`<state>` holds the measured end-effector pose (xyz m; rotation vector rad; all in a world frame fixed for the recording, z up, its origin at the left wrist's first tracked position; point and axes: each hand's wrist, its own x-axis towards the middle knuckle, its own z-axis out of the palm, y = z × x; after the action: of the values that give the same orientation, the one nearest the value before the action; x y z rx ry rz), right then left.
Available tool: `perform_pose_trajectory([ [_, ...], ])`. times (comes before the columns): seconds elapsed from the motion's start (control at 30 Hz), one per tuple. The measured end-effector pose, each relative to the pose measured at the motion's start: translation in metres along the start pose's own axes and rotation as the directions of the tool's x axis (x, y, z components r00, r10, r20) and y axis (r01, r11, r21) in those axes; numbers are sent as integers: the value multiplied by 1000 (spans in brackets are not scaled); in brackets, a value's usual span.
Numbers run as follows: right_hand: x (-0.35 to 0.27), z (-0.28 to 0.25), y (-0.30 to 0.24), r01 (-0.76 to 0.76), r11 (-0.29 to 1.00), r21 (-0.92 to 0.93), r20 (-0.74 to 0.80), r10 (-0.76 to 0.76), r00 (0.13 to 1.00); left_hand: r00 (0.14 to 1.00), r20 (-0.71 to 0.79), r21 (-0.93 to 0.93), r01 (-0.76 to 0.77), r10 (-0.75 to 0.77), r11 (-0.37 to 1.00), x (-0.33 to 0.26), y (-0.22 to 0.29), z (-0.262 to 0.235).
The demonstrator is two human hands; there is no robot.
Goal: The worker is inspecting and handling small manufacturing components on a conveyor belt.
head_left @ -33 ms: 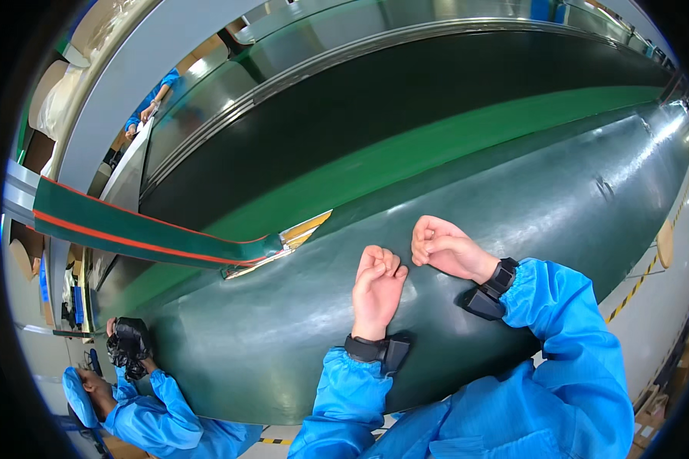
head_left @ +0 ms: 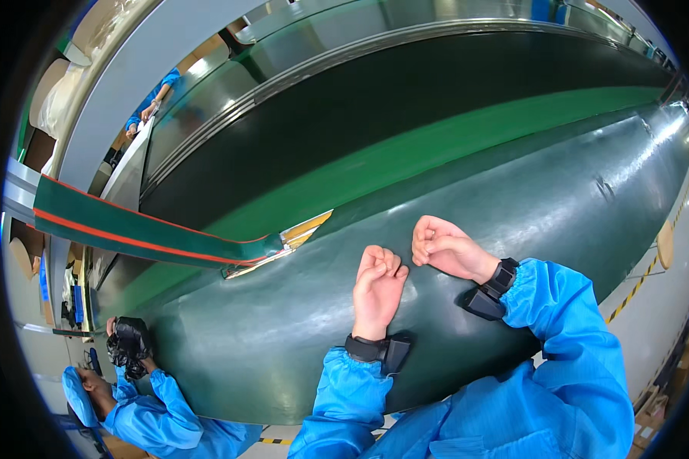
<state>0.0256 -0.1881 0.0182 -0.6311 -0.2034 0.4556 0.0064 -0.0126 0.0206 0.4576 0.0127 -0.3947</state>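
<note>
My left hand (head_left: 379,294) rests palm up at the dark green worktop (head_left: 260,336), its fingers curled loosely inward. Close to its right is my right hand (head_left: 453,251), turned sideways with bent fingers in a loose fist. A small gap separates the two hands, and I see nothing in either one. Each wrist wears a black strap with a box-shaped device, below the elastic cuffs of my blue sleeves (head_left: 563,294).
Beyond the worktop runs a dark conveyor belt (head_left: 360,122) with a green strip. A green chute with red edges (head_left: 145,237) slopes down at left. A co-worker in blue (head_left: 157,417) handles a black plastic bag (head_left: 130,342). Another person's hands (head_left: 147,112) show far left.
</note>
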Motion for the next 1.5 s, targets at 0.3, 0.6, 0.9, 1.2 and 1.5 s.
perform_pose_trajectory([
  [0.3, 0, -2, 4, -16, 1000, 16, 93, 15, 996, 1000, 16, 35, -22, 22, 999, -2, 2, -5],
  [0.6, -5, -1, 1, 8, 1000, 6, 57, -8, 998, 996, 19, 93, -89, 88, 992, -1, 0, -5],
  [0.9, -3, -8, 3, 53, 998, 37, 42, -55, 998, 978, -28, 83, -203, 206, 976, -1, 5, -13],
  [1.2, 3, -18, 3, 106, 994, 40, 23, -107, 994, 950, -54, -1, -308, 308, 951, -2, 2, -20],
  [1.5, -5, -4, 27, 79, 992, 101, -83, -71, 994, 980, -84, -125, -190, 180, 974, -6, -27, -7],
])
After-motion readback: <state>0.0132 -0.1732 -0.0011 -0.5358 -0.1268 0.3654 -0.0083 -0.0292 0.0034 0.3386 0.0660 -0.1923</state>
